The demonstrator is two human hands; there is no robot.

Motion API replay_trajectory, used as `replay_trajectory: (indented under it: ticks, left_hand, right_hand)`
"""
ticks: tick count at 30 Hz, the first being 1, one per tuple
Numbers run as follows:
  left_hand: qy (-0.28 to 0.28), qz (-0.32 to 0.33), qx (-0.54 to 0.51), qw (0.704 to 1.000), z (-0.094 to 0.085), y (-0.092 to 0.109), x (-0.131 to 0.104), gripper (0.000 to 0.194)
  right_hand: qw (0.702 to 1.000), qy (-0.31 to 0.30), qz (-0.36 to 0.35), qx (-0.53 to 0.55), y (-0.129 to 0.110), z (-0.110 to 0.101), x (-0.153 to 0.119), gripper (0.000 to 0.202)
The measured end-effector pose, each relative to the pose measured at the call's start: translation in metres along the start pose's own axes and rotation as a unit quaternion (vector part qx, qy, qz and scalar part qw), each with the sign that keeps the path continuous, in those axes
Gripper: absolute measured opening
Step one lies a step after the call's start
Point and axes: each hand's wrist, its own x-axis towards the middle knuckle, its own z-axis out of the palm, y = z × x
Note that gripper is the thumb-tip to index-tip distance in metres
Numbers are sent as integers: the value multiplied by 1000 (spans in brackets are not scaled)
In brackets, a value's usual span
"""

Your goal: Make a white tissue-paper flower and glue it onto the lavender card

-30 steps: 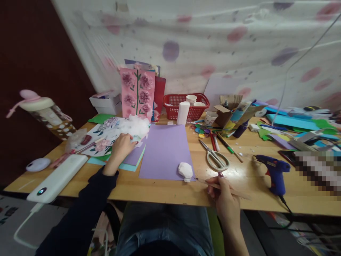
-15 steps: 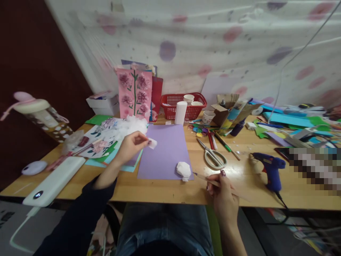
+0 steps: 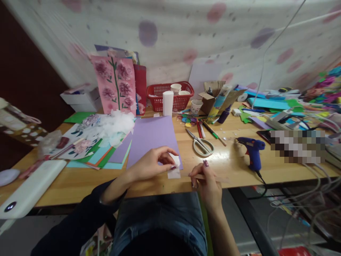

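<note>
My left hand [image 3: 153, 163] is over the near right corner of a purple sheet [image 3: 151, 137], thumb and forefinger pinched on a thin white tissue square [image 3: 174, 174]. Partly behind those fingers is a white paper wad [image 3: 175, 159] on the sheet; whether the square touches it I cannot tell. To the right, my right hand [image 3: 209, 183] is closed around a thin brown stick [image 3: 198, 176], perhaps a brush, pointing toward the square. Scissors [image 3: 201, 145] lie just beyond that hand, handles toward me.
A blue glue gun [image 3: 252, 149] with its cord is at right. Behind stand a red basket [image 3: 183, 104], a white roll [image 3: 167, 103] and a paper cup [image 3: 196, 106]. Fluffy white tissue [image 3: 117, 124] and coloured sheets lie left, beside a white power bank [image 3: 34, 186].
My left hand has carried the tissue square right and toward me, to the white wad. My right hand still grips the stick. The view has turned to the right.
</note>
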Motion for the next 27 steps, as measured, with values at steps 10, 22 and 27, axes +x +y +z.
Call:
replay_trajectory:
  ticks: [10,22,27]
  left_hand:
    - [-9,-17,-15,1000,5,-3,-1,40]
    - [-70,-26,-80,994,4,-11,-10,44]
    - [-58,-25,-123,990,4,-12,-12,45]
  right_hand:
    - [998,-24,27,42,7,-4,4,49]
    - [999,1,43,29,7,-2,4,50]
    - [996,68,-29,58,0,-3,5,49]
